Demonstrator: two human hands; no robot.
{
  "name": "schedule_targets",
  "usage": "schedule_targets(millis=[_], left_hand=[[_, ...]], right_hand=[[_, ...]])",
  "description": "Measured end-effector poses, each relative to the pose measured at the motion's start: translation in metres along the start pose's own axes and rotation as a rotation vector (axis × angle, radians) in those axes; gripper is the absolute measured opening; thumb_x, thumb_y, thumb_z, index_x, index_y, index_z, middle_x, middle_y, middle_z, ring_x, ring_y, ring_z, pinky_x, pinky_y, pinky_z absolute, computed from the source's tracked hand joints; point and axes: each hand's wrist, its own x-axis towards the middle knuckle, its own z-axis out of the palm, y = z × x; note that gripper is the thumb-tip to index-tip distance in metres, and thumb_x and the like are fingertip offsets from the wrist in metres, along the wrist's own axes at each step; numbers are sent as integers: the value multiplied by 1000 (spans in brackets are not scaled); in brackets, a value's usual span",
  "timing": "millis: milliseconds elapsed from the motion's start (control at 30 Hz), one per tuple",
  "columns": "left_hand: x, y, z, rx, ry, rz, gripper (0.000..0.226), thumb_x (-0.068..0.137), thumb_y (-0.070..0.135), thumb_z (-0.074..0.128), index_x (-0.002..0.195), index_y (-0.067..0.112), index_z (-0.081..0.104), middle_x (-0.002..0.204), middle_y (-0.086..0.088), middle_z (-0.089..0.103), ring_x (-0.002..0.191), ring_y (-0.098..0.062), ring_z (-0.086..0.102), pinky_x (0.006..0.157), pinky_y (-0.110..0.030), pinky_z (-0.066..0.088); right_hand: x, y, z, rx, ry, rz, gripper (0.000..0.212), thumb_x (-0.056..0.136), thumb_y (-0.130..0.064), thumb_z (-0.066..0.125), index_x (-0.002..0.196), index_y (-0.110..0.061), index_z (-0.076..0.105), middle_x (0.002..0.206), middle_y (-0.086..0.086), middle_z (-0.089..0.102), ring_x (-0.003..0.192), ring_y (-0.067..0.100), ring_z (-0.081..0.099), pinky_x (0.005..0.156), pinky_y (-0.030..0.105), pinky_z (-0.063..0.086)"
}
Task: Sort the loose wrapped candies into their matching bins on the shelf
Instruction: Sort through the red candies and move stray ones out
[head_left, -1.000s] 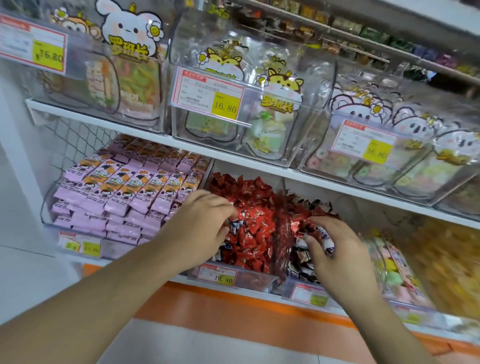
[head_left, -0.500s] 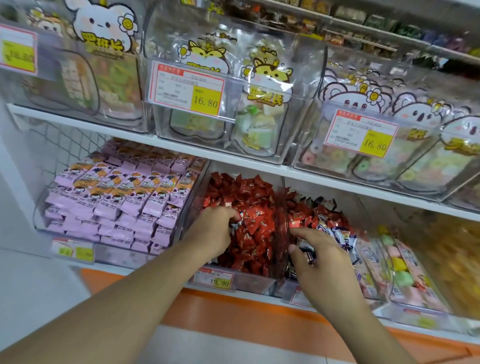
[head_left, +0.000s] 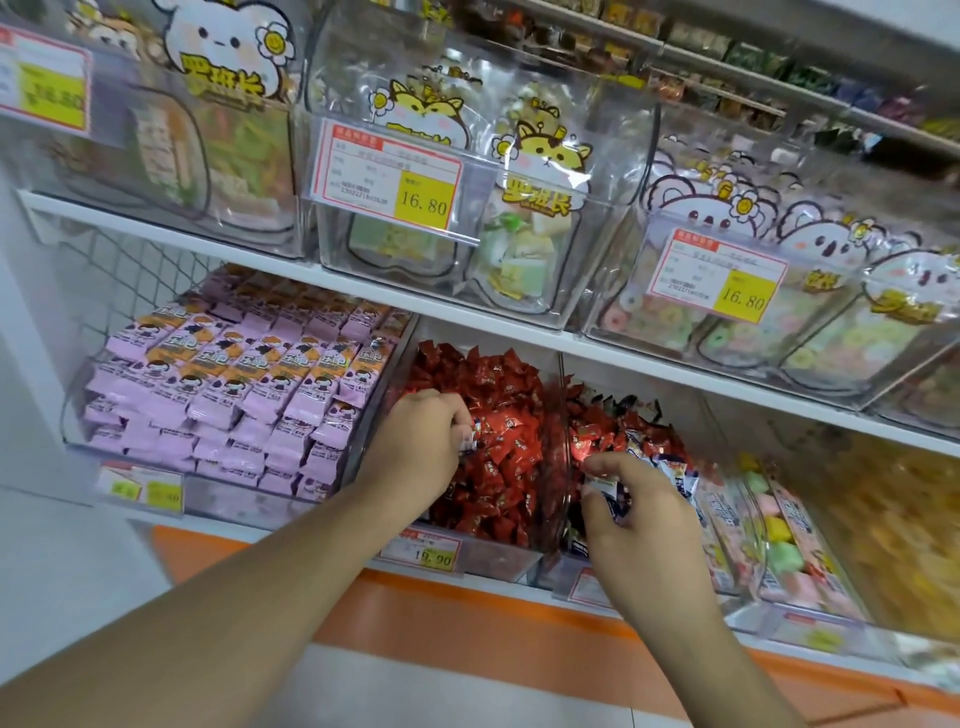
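Observation:
A clear bin on the lower shelf is heaped with red wrapped candies. My left hand reaches into it and pinches a small white-ended candy at its fingertips. Right of a clear divider, a neighbouring bin holds red candies mixed with dark blue and white wrapped ones. My right hand is inside this bin, fingers curled around a blue and white candy.
A bin of pink packets stands left of the red candies. Pastel sweets and yellow sweets fill bins to the right. Clear bins with price tags sit on the upper shelf. An orange base strip runs below.
The view has shifted slightly and come closer. My left hand stays at the red candies with its pinched piece. My right hand has curled around a blue and white candy in the mixed bin.

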Motion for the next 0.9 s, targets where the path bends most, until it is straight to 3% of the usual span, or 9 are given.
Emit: schedule_targets(millis=[100, 200, 300, 400, 500, 600, 700, 800, 900], left_hand=[[-3, 16, -17, -79, 83, 10, 10, 98, 21, 67, 90, 25, 72, 91, 12, 64, 80, -3, 60, 66, -19, 46], [-12, 38, -31, -274, 57, -7, 7, 93, 26, 73, 88, 30, 76, 80, 16, 68, 79, 4, 62, 65, -6, 45], [-25, 61, -32, -460, -92, -72, 9, 90, 30, 77, 82, 33, 78, 75, 13, 73, 74, 0, 67, 71, -21, 54], [-37, 74, -30, -572, -220, -118, 8, 91, 26, 76, 84, 28, 79, 75, 5, 76, 75, -9, 72, 79, -33, 59], [-36, 66, -31, -501, -227, -76, 7, 94, 29, 72, 90, 31, 77, 82, 11, 76, 80, -2, 69, 80, -21, 55], [-21, 41, -29, -369, -149, -67, 8, 95, 26, 71, 97, 33, 74, 90, 13, 72, 83, 3, 65, 76, -12, 52], [-8, 20, -17, -247, -140, -63, 14, 96, 21, 71, 106, 30, 72, 97, 16, 69, 89, 2, 64, 84, -15, 53], [2, 16, 0, -152, -191, -58, 26, 96, 24, 71, 121, 31, 70, 111, 17, 68, 102, -2, 62, 93, -23, 52], [11, 11, 16, -61, -216, -70, 36, 98, 25, 68, 134, 29, 66, 128, 5, 66, 119, -17, 61, 101, -32, 50]], right_hand=[[-1, -8, -4, 9, 12, -42, 29, 96, -17, 64, 124, -24, 64, 116, -15, 60, 93, 10, 54, 90, 32, 48], [-3, -21, -5, 30, -16, -161, 38, 95, -26, 69, 132, -29, 60, 127, -20, 56, 121, 1, 49, 107, 27, 42], [-4, -29, -4, 3, -59, -234, 46, 93, -35, 73, 135, -35, 56, 131, -22, 55, 125, -2, 48, 106, 20, 39], [-5, -25, -6, -69, -2, -255, 25, 95, -32, 69, 120, -35, 62, 110, -19, 65, 103, 7, 60, 86, 30, 52], [-3, -13, -13, -117, 52, -224, 19, 95, -25, 71, 113, -31, 66, 97, -16, 66, 86, 10, 60, 73, 27, 48], [2, 4, -20, -176, 53, -85, 41, 94, -26, 71, 134, -23, 63, 127, -7, 67, 120, 17, 59, 97, 29, 46], [4, 12, -25, -146, 28, 6, 47, 96, -21, 68, 142, -19, 57, 140, -4, 60, 133, 18, 52, 107, 29, 41], [3, 16, -23, -144, 3, 13, 38, 95, -17, 67, 133, -20, 62, 130, -5, 65, 122, 17, 58, 99, 27, 45], [4, 18, -20, -123, -24, 34, 36, 94, -13, 67, 129, -21, 64, 126, -7, 66, 116, 15, 60, 95, 26, 46]])
